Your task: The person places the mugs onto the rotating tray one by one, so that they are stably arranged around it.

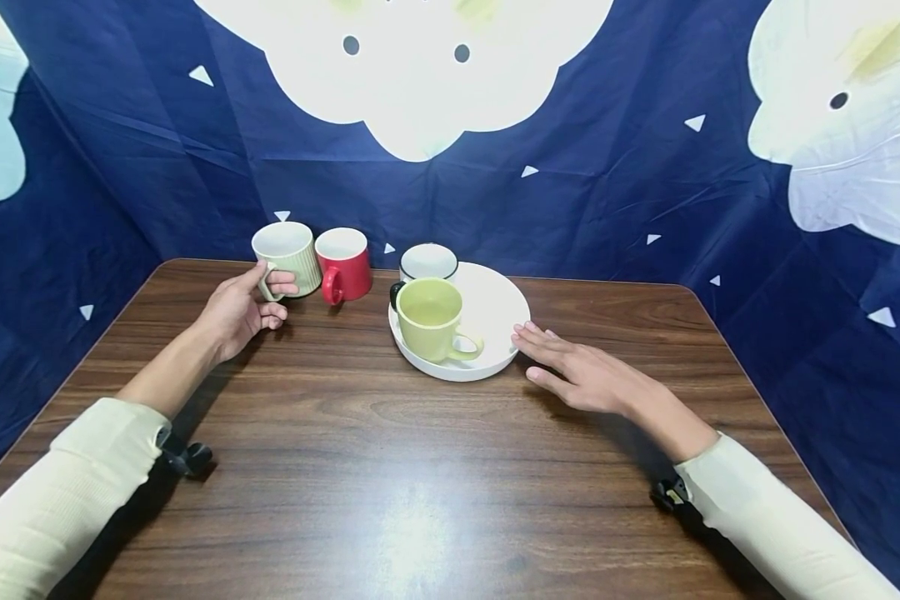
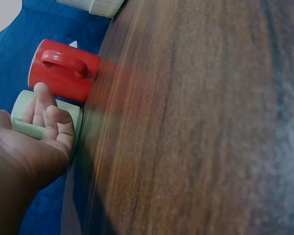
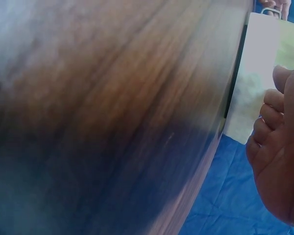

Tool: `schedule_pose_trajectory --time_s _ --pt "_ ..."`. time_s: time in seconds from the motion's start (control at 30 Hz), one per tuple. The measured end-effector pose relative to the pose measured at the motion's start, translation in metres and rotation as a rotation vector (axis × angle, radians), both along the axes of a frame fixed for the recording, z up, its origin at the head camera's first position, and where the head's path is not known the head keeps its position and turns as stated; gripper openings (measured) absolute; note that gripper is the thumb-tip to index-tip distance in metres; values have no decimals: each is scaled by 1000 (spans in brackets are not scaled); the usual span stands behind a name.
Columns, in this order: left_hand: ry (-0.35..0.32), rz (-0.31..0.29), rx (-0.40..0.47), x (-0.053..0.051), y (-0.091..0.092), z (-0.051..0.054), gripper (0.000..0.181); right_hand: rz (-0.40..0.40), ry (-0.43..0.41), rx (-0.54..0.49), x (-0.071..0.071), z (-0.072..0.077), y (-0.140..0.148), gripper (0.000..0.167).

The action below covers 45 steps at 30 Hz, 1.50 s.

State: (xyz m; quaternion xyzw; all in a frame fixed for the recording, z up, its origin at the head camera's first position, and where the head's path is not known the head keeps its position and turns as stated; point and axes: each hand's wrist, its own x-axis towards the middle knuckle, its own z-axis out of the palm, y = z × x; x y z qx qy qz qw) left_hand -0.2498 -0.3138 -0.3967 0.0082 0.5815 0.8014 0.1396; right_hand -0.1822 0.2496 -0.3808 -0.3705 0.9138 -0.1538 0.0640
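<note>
At the back left of the table, my left hand (image 1: 234,312) holds a pale green ribbed mug (image 1: 300,257) by its handle, fingers passing through the loop and thumb on top. The mug stands upright. Right beside it is a red mug (image 1: 354,275), its handle facing me; both mugs also appear in the left wrist view. A round white tray (image 1: 502,312) carries a yellow-green mug (image 1: 422,337) in front and a white mug with a dark rim (image 1: 429,264) behind, partly hidden. My right hand (image 1: 592,377) has its fingers extended, fingertips at the tray's right rim.
The brown wooden table (image 1: 360,467) reaches back to a dark blue cloth (image 1: 607,217) printed with white clouds and triangles. Black wrist straps (image 1: 183,454) sit below both hands. Light glares off the tabletop near its front middle.
</note>
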Motion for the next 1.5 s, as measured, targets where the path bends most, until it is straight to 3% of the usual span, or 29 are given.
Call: schedule_pose_trajectory --time_s 0.7,1.2,1.5 --pt "35 78 80 -1 5 -6 40 21 25 -13 3 -3 -2 62" --pt "55 84 117 4 11 -7 37 -47 -3 2 -10 -6 3 66" --pt "45 96 147 12 9 -7 37 -2 14 -7 -7 -6 0 66"
